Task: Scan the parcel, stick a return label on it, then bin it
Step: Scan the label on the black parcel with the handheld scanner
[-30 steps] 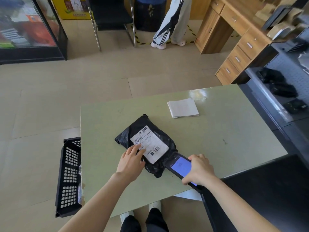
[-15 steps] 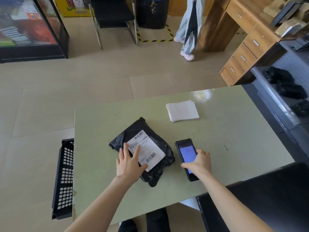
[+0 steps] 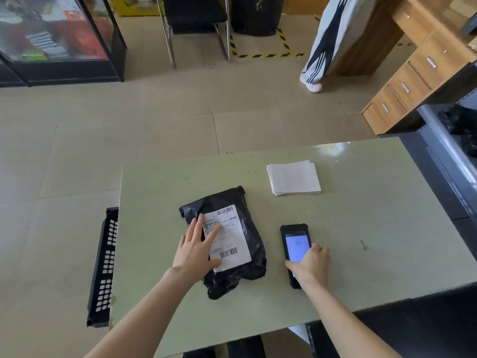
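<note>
A black plastic parcel (image 3: 242,275) with a white shipping label (image 3: 229,228) lies in the middle of the green table (image 3: 361,228). My left hand (image 3: 198,249) rests flat on its left side, fingers spread over the label's edge. To the right of the parcel, the black handheld scanner (image 3: 295,244) lies on the table, screen lit and facing up. My right hand (image 3: 311,266) covers the scanner's near end, fingers curled around it. A stack of white return labels (image 3: 294,178) sits at the back of the table. A black perforated bin (image 3: 104,270) stands on the floor at the table's left edge.
A person in striped trousers (image 3: 325,42) stands beyond the table near a wooden drawer desk (image 3: 413,81). A grey shelf with black bags (image 3: 462,125) lies to the right. A chair (image 3: 196,19) and a glass cabinet (image 3: 56,34) stand at the back.
My right hand has carried the scanner away from the parcel's label and set it flat on the table to the right. My left hand stays on the parcel. The person behind walked right.
</note>
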`<act>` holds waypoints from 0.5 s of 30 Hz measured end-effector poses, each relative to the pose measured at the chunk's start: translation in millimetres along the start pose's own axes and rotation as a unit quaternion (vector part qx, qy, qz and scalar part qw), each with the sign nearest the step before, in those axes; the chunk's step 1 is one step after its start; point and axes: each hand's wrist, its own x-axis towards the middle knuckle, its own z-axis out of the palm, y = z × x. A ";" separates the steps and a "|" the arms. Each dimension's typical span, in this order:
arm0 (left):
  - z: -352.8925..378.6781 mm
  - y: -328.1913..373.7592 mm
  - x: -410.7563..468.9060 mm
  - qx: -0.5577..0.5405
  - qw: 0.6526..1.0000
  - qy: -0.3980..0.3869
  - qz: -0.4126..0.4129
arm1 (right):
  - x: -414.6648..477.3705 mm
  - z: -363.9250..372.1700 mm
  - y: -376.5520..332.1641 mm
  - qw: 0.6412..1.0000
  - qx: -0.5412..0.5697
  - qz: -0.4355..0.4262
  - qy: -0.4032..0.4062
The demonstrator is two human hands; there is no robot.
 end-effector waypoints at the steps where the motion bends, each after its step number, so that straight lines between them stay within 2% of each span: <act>1: -2.6 -2.1 2.3 0.009 1.000 -0.007 0.009 | -0.5 1.0 -0.2 1.000 0.002 0.001 0.001; 6: -10.9 -8.1 8.7 0.022 0.999 -0.022 0.032 | -3.5 3.8 -1.3 1.000 0.009 -0.010 0.008; 15: -13.0 -3.8 2.9 -0.031 0.999 0.000 0.022 | 0.8 -4.0 -3.7 1.000 -0.023 0.005 -0.007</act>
